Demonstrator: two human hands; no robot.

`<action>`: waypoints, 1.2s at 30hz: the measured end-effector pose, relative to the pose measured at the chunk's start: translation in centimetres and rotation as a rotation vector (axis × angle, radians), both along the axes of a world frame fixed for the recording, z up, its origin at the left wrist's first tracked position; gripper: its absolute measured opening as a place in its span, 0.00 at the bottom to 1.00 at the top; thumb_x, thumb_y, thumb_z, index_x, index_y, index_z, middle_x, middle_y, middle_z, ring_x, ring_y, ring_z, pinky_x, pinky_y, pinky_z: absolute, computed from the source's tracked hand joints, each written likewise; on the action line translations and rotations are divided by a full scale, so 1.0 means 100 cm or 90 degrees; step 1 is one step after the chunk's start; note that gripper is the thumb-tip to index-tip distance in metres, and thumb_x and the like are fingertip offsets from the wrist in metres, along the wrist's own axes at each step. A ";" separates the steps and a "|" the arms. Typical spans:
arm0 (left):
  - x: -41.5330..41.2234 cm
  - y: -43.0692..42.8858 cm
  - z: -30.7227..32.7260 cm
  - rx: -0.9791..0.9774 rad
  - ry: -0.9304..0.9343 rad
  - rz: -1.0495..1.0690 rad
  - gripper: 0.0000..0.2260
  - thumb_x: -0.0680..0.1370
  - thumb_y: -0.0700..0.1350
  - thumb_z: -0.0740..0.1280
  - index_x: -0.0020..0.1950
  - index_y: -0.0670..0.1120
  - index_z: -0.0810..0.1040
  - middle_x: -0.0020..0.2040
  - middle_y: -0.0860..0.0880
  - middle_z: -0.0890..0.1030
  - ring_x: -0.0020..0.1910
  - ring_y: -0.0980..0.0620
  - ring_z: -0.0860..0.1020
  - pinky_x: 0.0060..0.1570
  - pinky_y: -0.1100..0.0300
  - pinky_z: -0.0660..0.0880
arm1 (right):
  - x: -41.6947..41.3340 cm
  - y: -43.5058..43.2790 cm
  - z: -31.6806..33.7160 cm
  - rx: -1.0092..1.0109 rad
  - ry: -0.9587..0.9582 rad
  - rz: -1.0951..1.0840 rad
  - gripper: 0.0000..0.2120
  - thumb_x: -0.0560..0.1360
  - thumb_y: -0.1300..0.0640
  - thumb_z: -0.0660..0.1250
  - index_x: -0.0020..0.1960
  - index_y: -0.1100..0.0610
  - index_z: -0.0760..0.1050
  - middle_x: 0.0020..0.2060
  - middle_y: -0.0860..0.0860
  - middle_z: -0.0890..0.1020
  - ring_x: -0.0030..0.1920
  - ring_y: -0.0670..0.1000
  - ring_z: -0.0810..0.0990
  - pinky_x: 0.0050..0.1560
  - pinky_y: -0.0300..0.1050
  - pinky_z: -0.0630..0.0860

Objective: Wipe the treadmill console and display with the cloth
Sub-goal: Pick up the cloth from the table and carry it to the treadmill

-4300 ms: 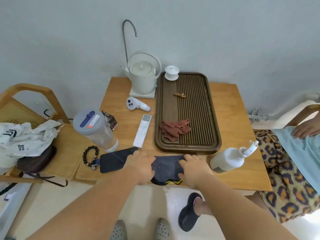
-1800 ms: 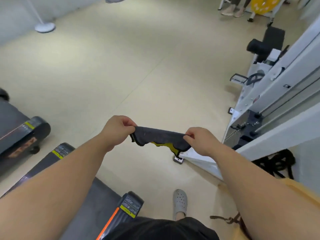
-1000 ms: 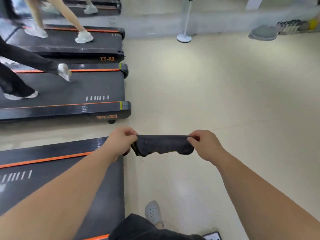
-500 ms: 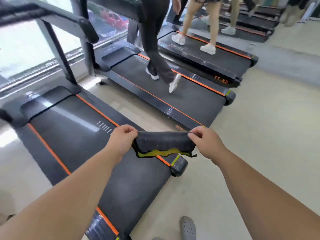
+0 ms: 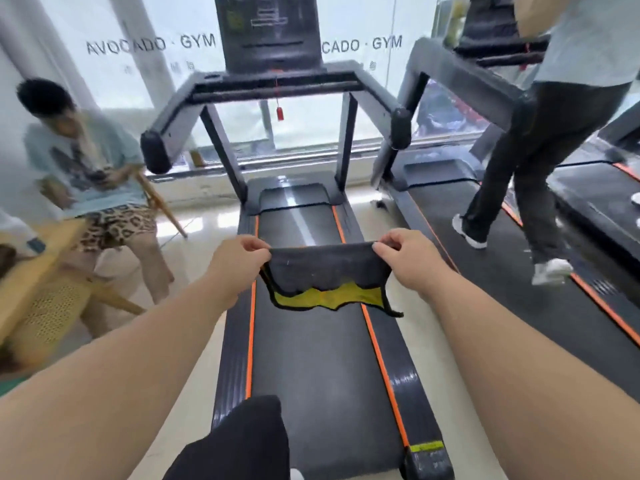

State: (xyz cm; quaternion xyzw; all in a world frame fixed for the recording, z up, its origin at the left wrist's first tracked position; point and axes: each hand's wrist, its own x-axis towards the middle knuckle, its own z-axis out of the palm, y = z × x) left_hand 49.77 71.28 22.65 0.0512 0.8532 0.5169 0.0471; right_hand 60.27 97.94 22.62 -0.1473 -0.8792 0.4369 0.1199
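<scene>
— Gym window [image 5: 138, 26] and pale floor stood straight ahead; what had changed?
— Half a second before, the view cut slantwise across several machines; now it ran squarely up the belt [image 5: 322, 358] of one treadmill [image 5: 277, 85], with its console [image 5: 270, 29] at the top edge, dead centre; the person had turned to face it.
— And the cloth?
— The cloth [image 5: 325, 268] hung above the middle of the belt, dark side out, yellow showing along its lower edge; the left hand [image 5: 239, 261] pinched its top left corner and the right hand [image 5: 408, 259] the top right one, fingers curled, the cloth stretched between them just as before.
— So wiping had begun?
— No; the cloth was well apart from the console and touched nothing; I judged the approach lined up, with the walk to the front end not yet made.
— Any writing?
— "AVOCADO · GYM" on the glass left of the console; "CADO · GYM" on its right, the start hidden; smaller marks beneath were too faint; the console's print and the yellow label [image 5: 421, 447] at the belt's rear right corner were blurred.
</scene>
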 end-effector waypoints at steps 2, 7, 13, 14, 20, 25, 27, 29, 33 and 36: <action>-0.024 0.004 0.015 0.010 0.031 0.032 0.08 0.76 0.38 0.68 0.41 0.50 0.82 0.41 0.47 0.82 0.41 0.49 0.77 0.45 0.52 0.78 | -0.034 0.004 0.020 -0.002 0.025 0.020 0.08 0.82 0.57 0.67 0.44 0.53 0.77 0.40 0.46 0.79 0.44 0.47 0.76 0.38 0.32 0.69; -0.105 0.021 0.060 0.058 0.105 0.067 0.06 0.77 0.40 0.68 0.44 0.52 0.81 0.46 0.48 0.82 0.46 0.49 0.78 0.50 0.49 0.79 | -0.124 0.025 0.074 0.037 0.099 0.036 0.06 0.82 0.56 0.67 0.46 0.53 0.79 0.41 0.48 0.81 0.44 0.47 0.77 0.40 0.37 0.70; -0.238 0.059 0.095 0.065 0.167 0.029 0.06 0.76 0.41 0.68 0.46 0.50 0.83 0.46 0.45 0.84 0.47 0.45 0.81 0.51 0.46 0.81 | -0.259 0.065 0.098 0.004 0.144 0.005 0.08 0.82 0.54 0.66 0.48 0.55 0.82 0.45 0.52 0.83 0.48 0.53 0.80 0.46 0.48 0.76; -0.264 0.063 0.102 0.068 0.171 0.023 0.06 0.76 0.40 0.67 0.46 0.49 0.83 0.46 0.45 0.84 0.45 0.46 0.80 0.50 0.47 0.81 | -0.285 0.068 0.103 0.003 0.145 0.001 0.08 0.82 0.55 0.66 0.47 0.55 0.81 0.43 0.52 0.82 0.46 0.52 0.79 0.45 0.48 0.76; -0.443 0.080 0.199 0.065 0.161 -0.018 0.07 0.75 0.39 0.68 0.43 0.50 0.83 0.42 0.49 0.82 0.42 0.49 0.79 0.44 0.54 0.77 | -0.456 0.079 0.196 -0.031 0.117 -0.052 0.11 0.82 0.54 0.66 0.46 0.58 0.82 0.42 0.55 0.82 0.46 0.55 0.79 0.44 0.50 0.75; -0.546 0.090 0.279 0.065 0.147 -0.015 0.07 0.75 0.41 0.69 0.41 0.51 0.83 0.42 0.49 0.83 0.41 0.49 0.79 0.45 0.51 0.78 | -0.552 0.083 0.284 -0.032 0.126 -0.084 0.12 0.82 0.58 0.65 0.50 0.66 0.82 0.46 0.64 0.82 0.43 0.51 0.76 0.40 0.46 0.71; -0.578 0.095 0.303 0.084 0.122 -0.009 0.06 0.76 0.40 0.68 0.43 0.50 0.83 0.44 0.48 0.83 0.43 0.49 0.79 0.42 0.52 0.79 | -0.589 0.085 0.308 -0.033 0.128 -0.078 0.13 0.81 0.57 0.65 0.48 0.68 0.81 0.44 0.67 0.81 0.39 0.53 0.75 0.40 0.47 0.70; -0.610 0.101 0.321 0.110 0.098 0.002 0.06 0.77 0.38 0.67 0.45 0.46 0.82 0.44 0.46 0.82 0.42 0.49 0.79 0.37 0.56 0.77 | -0.626 0.090 0.323 -0.040 0.123 -0.079 0.12 0.80 0.56 0.66 0.43 0.62 0.82 0.37 0.59 0.81 0.40 0.53 0.77 0.42 0.48 0.72; -0.673 0.111 0.333 0.108 0.102 0.023 0.06 0.76 0.39 0.67 0.44 0.47 0.83 0.44 0.46 0.83 0.42 0.50 0.78 0.38 0.55 0.76 | -0.693 0.102 0.330 -0.073 0.109 -0.064 0.09 0.80 0.56 0.68 0.42 0.55 0.82 0.36 0.49 0.81 0.40 0.50 0.77 0.41 0.46 0.76; -0.724 0.124 0.321 0.104 0.083 0.036 0.06 0.76 0.39 0.67 0.45 0.46 0.84 0.45 0.46 0.83 0.44 0.49 0.80 0.44 0.51 0.80 | -0.744 0.117 0.308 -0.069 0.089 -0.046 0.08 0.80 0.55 0.67 0.44 0.54 0.82 0.39 0.49 0.82 0.41 0.49 0.78 0.36 0.38 0.76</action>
